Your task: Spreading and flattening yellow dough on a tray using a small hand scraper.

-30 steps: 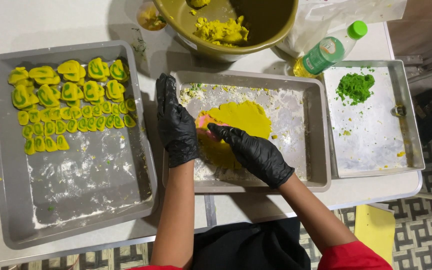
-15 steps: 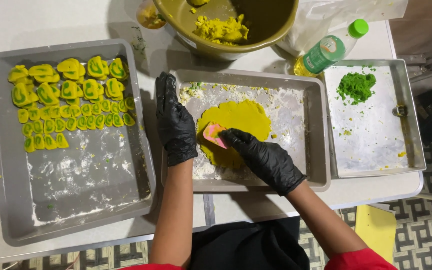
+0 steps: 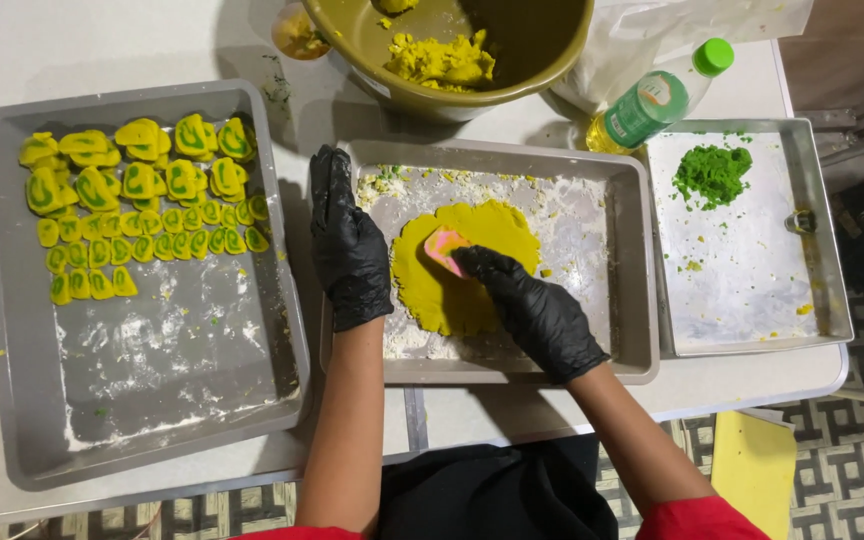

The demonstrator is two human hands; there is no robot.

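Single head-worn camera, looked straight down from above the table [image 3: 152, 40], close over its near edge, three trays across the frame, floor at lower right.

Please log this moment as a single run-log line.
left hand: flat on middle tray edge | right hand: pressing pink cutter into yellow dough disc | shaped pieces: left tray
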